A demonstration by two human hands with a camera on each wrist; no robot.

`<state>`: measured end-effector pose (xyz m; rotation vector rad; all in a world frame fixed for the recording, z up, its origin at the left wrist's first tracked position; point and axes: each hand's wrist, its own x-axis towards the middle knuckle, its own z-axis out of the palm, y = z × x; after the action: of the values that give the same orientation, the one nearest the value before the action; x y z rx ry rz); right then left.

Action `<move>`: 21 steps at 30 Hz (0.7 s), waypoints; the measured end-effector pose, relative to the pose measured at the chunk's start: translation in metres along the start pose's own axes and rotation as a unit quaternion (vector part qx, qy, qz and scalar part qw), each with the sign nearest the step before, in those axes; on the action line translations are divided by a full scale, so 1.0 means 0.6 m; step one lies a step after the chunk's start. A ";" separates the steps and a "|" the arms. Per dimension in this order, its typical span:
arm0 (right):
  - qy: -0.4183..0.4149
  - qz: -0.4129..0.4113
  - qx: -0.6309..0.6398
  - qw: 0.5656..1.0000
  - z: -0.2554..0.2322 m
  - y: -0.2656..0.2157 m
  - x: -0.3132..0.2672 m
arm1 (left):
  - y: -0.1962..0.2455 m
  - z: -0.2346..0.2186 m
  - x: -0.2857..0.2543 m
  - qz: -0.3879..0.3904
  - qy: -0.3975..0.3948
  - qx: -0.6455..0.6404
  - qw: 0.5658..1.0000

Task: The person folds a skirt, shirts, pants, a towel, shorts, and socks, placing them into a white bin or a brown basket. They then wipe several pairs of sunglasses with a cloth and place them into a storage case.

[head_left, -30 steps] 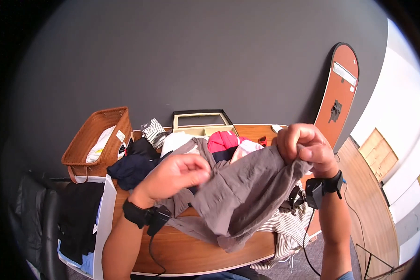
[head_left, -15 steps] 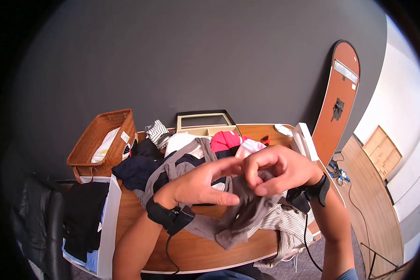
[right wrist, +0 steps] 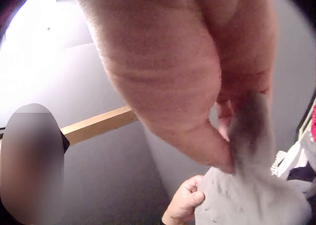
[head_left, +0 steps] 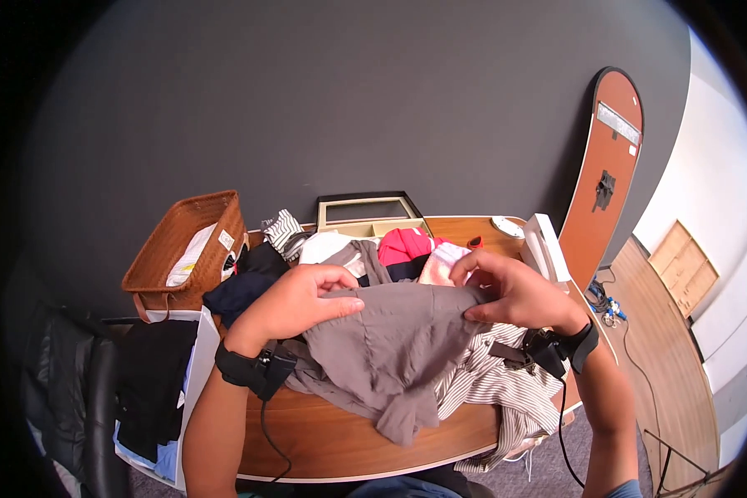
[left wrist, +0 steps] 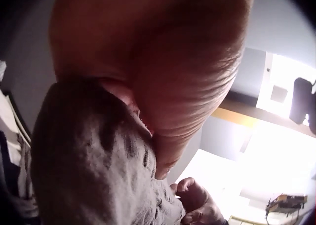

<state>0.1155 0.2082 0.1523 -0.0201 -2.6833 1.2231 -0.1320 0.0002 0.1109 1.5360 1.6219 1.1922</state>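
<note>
A thin taupe-grey garment hangs spread between both hands above the near part of the table. My left hand pinches its top edge at the left, thumb in front and fingers behind. At the other end of that edge, my right hand grips the cloth between thumb and fingers. In the left wrist view the fabric droops from under the hand. The right wrist view has the cloth bunched at the fingers. A striped shirt lies below the right hand, partly over the table's front edge.
Behind the hands, a heap holds pink clothing and navy clothing. A wicker basket stands at the left, above a white box with folded dark clothes. A framed tray and a white box-like object sit at the back.
The garment was held up at the right, then lowered and bunched as the hands came together. Now the hands are apart and its top edge is stretched between them, with the left hand gripping too.
</note>
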 end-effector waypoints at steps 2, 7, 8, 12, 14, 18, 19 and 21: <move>0.011 0.015 -0.063 0.998 0.006 -0.019 0.000 | 0.002 -0.004 0.001 0.015 0.026 0.069 0.997; -0.062 0.065 -0.035 0.995 0.022 -0.020 0.007 | 0.018 0.010 -0.001 0.032 0.114 0.189 0.975; -0.073 0.044 -0.017 0.996 0.028 -0.020 0.008 | 0.021 0.016 0.001 0.031 0.114 0.189 0.975; -0.120 0.015 0.120 0.985 0.068 0.007 0.015 | 0.029 0.048 0.011 -0.024 0.080 0.106 0.991; -0.131 0.021 0.114 0.985 0.083 0.011 0.021 | 0.030 0.070 0.015 0.001 0.038 0.021 0.999; -0.092 0.095 0.224 0.966 0.100 0.009 0.023 | 0.040 0.092 0.010 -0.004 0.014 -0.018 1.000; -0.074 0.103 0.219 0.967 0.101 0.009 0.022 | 0.040 0.095 0.010 0.004 0.015 -0.017 1.000; -0.057 0.112 0.214 0.969 0.100 0.009 0.022 | 0.050 0.091 0.006 -0.023 0.002 -0.040 0.999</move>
<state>0.0913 0.1680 0.1122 -0.2024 -2.4978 1.9058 -0.0710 0.0128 0.1156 1.4398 1.5833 1.2214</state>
